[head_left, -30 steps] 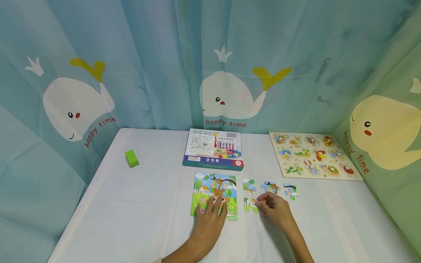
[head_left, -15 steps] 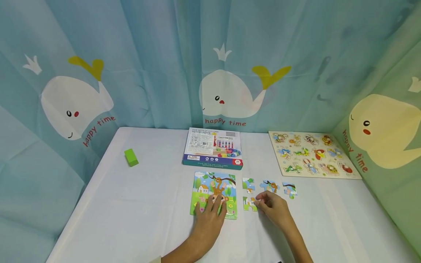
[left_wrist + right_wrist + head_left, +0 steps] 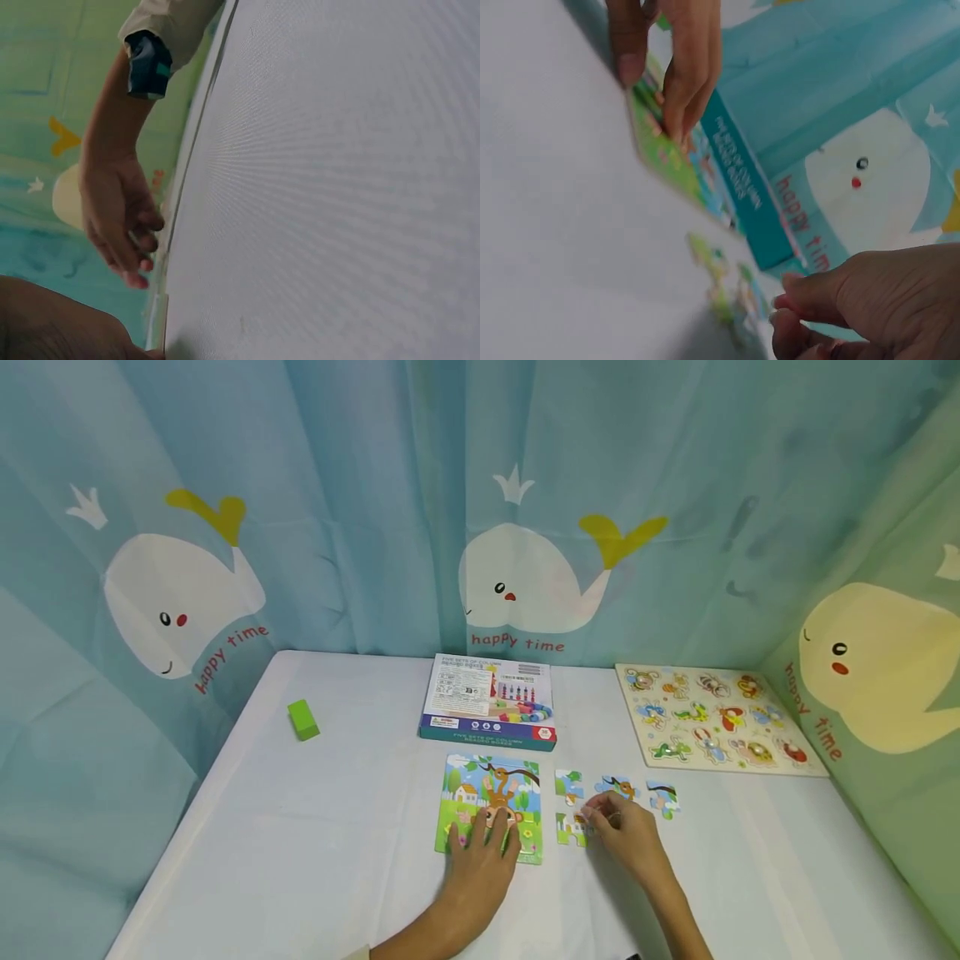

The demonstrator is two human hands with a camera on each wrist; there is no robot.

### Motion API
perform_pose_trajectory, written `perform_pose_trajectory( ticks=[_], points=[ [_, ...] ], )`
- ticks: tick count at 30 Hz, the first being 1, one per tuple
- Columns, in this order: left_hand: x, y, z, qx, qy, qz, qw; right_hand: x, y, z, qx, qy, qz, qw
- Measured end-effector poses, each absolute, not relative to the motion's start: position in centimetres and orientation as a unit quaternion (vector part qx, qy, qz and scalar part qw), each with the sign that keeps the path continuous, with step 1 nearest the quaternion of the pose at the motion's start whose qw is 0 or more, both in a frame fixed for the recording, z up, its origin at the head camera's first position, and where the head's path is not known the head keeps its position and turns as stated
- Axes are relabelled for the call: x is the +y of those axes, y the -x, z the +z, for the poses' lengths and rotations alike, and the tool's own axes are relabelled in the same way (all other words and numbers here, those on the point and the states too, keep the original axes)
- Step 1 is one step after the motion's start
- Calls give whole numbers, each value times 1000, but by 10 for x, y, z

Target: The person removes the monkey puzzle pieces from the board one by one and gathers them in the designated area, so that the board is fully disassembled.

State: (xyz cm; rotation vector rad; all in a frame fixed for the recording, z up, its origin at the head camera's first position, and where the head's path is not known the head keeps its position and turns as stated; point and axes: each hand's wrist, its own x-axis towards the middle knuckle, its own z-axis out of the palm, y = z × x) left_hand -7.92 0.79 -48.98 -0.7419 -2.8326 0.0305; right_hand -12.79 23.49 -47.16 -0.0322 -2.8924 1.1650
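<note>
House jigsaw piece [image 3: 566,830]: well in from the tabletop's [image 3: 315,835] far and left edges, just right of monkey jigsaw [image 3: 491,787]. Right hand [image 3: 632,841] fingertips bunched at its right side; can't tell if pinching. Left hand [image 3: 480,872] fingers spread on monkey jigsaw. Piece probably light, stiff; take opposite edges, spare the tabs.

Children's play space: curtains [image 3: 360,527] with 3 whales [image 3: 525,568], white table [image 3: 337,843], insect puzzle board [image 3: 675,729].

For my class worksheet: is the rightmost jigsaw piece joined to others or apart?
Apart: the white table shows all around the rightmost piece.
</note>
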Motion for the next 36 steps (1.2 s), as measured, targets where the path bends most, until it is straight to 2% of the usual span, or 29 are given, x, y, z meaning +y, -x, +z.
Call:
perform_pose_trajectory(
  ticks=[3,5,9,16,26,36],
  points=[
    [7,78,-490,-962,249,20,111,224,137,-468,-929,-27,367,46],
    [7,77,-489,-962,246,19,116,215,145,-464,-926,-59,368,50],
    [6,73,-487,-967,228,18,109,194,161,-460,-917,-135,374,21],
    [5,72,-484,-977,203,17,64,166,185,-462,-909,-232,346,-28],
    [6,71,-481,-972,235,25,0,150,194,-472,-915,-262,301,-53],
    [1,70,-476,-962,269,41,2,149,195,-468,-911,-276,300,-62]
  ],
)
